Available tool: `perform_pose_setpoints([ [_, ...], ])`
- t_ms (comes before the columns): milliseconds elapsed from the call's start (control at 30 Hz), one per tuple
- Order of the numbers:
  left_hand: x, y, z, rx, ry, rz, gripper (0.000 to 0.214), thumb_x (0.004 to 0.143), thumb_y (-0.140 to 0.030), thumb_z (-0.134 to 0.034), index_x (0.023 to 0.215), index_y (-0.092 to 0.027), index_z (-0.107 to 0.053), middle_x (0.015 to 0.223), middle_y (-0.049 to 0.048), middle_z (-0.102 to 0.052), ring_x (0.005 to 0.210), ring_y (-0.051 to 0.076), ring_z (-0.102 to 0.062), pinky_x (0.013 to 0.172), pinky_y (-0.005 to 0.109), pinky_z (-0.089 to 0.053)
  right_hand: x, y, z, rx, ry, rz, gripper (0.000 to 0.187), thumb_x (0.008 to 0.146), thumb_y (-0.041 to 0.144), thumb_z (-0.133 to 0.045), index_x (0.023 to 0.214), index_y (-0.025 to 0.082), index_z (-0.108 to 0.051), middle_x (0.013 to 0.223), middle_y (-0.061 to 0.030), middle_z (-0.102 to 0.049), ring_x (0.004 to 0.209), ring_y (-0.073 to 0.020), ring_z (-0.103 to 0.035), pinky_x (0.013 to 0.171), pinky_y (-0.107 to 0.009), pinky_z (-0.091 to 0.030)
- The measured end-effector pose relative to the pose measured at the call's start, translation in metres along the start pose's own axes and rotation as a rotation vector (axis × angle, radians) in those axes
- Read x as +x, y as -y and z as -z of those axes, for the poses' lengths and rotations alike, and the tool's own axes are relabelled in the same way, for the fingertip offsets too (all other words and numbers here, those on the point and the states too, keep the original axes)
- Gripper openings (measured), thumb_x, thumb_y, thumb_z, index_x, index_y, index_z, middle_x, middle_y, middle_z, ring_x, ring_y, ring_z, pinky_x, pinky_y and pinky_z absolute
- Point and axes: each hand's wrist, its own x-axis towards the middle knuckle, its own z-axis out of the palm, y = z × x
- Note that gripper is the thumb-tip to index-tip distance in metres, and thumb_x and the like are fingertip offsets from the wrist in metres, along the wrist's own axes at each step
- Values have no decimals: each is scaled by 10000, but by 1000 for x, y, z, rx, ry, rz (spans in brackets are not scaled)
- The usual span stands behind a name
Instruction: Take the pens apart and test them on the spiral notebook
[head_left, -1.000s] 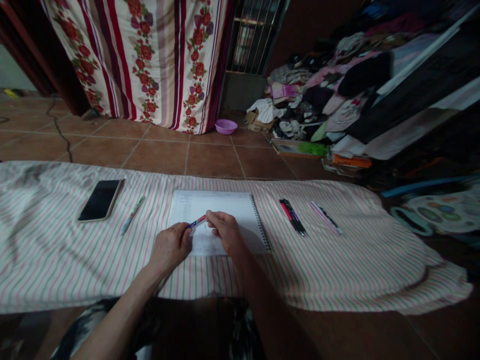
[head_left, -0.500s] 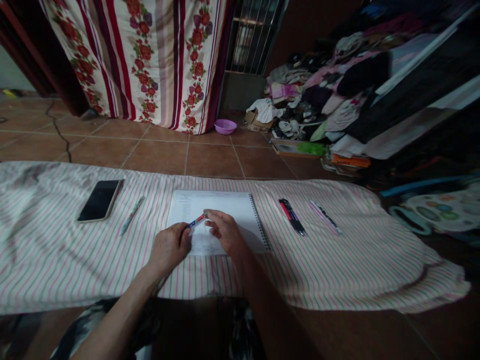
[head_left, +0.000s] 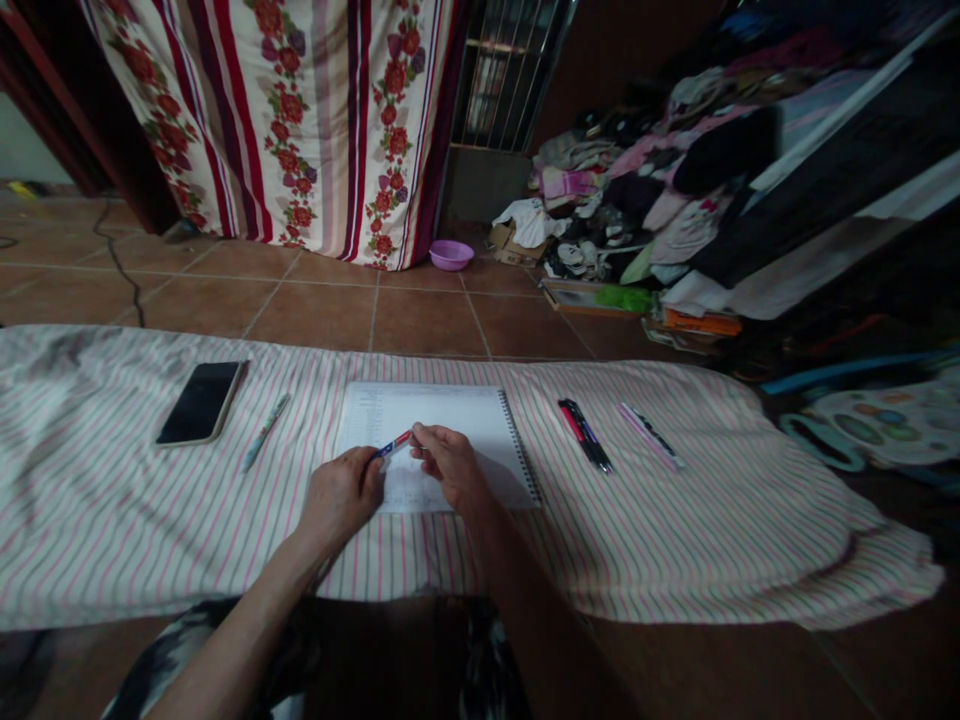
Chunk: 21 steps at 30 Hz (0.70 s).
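Over a spiral notebook (head_left: 480,400) I hold a blue and red pen (head_left: 396,443) at a slant. My left hand (head_left: 346,492) is closed round its blue end, at the notebook's left edge. At the red end, the thumb and fingertips of my right hand (head_left: 450,462) pinch the tip; the other fingers are curled. The notebook lies flat with faint print or writing on its page, partly covered by both hands. A light patterned pen (head_left: 265,433) lies left of the notebook. To the right are red and black pens (head_left: 583,435) side by side.
A striped cloth (head_left: 720,540) covers the low surface. A phone (head_left: 201,402) lies at the left, and pink and black pens (head_left: 651,435) lie at the right. Beyond are a purple basin (head_left: 451,256), a floral curtain (head_left: 322,130) and a heap of clothes (head_left: 637,190).
The fingertips of my right hand have closed in on the pen's red end. My left hand and the things on the cloth stay practically where they were.
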Motion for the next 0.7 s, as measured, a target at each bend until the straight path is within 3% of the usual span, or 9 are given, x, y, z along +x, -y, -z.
perform_pose_setpoints([
  [300,0,-1,1,-6,25,-7,305,892,-282,-330,926,-158,-607,793,62,-664,728,180,-616,616,274,-379,-2,3,-1,-57,-46,9,258,571,390,-685,636,147,-623,590,10,-579,569,-83,-505,518,-203,-350],
  [500,0,-1,1,-6,21,9,310,897,-287,-318,931,-162,-600,827,64,-671,745,181,-621,633,275,-385,-2,3,-1,-15,-49,-22,304,581,442,-680,686,159,-641,709,-21,-634,616,-98,-552,514,-199,-367],
  [700,0,-1,0,-19,15,-9,319,896,-297,-309,936,-168,-597,836,63,-674,745,183,-626,641,277,-397,1,0,-1,-25,-39,17,333,536,463,-711,606,154,-608,577,8,-570,541,-84,-495,504,-207,-365],
])
